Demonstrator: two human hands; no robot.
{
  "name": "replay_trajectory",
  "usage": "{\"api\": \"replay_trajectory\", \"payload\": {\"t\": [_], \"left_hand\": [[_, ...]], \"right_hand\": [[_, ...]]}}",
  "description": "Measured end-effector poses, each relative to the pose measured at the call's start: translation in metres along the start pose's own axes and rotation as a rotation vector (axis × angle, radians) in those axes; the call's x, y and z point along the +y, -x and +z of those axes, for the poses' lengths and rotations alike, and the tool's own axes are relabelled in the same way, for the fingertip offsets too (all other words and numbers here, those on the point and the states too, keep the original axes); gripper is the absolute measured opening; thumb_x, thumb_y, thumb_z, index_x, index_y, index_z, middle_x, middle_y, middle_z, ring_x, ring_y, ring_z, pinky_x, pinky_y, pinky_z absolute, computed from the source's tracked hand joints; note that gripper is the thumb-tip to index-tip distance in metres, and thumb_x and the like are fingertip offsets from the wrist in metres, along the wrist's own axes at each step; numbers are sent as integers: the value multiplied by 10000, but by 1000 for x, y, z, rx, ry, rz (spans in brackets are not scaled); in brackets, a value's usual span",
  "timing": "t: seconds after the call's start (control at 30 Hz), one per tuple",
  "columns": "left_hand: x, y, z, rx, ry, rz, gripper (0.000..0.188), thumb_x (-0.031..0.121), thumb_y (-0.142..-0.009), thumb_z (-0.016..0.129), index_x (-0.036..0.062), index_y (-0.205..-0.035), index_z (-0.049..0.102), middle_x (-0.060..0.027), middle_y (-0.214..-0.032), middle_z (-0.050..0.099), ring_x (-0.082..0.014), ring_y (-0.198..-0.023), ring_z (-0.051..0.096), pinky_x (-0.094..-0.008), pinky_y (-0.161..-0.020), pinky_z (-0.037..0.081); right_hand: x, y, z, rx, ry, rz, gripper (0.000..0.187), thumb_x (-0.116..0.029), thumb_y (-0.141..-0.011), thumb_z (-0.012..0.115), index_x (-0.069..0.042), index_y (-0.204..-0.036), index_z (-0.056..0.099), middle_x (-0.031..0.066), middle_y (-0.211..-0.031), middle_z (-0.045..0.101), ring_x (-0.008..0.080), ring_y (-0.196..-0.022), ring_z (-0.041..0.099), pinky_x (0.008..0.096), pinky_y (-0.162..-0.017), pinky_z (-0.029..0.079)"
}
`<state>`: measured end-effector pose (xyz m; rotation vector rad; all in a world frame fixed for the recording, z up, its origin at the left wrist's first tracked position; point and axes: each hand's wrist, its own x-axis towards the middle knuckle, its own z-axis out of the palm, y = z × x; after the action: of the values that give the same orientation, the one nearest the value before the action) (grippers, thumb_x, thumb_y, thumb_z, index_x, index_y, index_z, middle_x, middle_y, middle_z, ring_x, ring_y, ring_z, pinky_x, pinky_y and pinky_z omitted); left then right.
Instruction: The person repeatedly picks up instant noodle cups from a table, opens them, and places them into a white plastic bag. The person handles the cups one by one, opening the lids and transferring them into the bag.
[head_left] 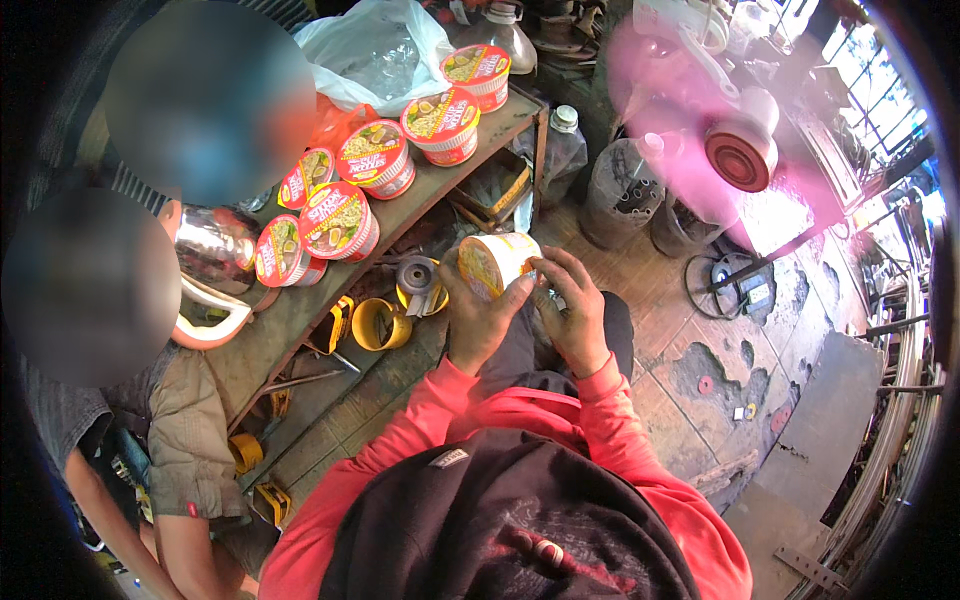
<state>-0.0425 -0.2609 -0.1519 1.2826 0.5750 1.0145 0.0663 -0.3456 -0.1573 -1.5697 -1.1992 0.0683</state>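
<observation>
In front of my body I hold an instant noodle cup (497,262), white with a yellow and orange printed lid. It is tipped on its side, its lid turned to the left. My left hand (478,322) grips it from the left and below. The fingers of my right hand (575,312) are bent against its right end, near the base. Several more noodle cups with red lids, such as the nearest one (340,220), stand on the workbench (395,225) to the left. A steel kettle (215,245) with a pale handle is beside them.
A clear plastic bag (375,55) lies at the bench's far side. Two people sit or stand at the left. Yellow tape-like rings (380,325) and tools are under the bench. Buckets (625,195) stand ahead on the tiled floor, and metal rods (905,400) line the right.
</observation>
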Motion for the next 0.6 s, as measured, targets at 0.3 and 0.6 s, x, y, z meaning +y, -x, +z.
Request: {"api": "replay_trajectory", "payload": {"t": [0.3, 0.6], "left_hand": [[0, -1, 1, -38, -120, 52, 734, 36, -759, 770, 0, -1279, 254, -155, -1226, 472, -220, -1107, 546, -349, -943, 475], [-9, -6, -1, -95, -93, 60, 778, 59, -700, 817, -5, -1265, 286, -161, -1217, 476, -229, -1138, 528, -365, -965, 457]], "right_hand": [[2, -5, -17, -81, 39, -72, 311, 24, -764, 699, -40, -1067, 677, 154, -1131, 631, 324, -967, 655, 365, -809, 537], [13, -6, -6, 95, 87, -44, 218, 15, -772, 655, 3, -979, 589, 172, -1024, 616, 313, -814, 654, 348, -693, 545]]}}
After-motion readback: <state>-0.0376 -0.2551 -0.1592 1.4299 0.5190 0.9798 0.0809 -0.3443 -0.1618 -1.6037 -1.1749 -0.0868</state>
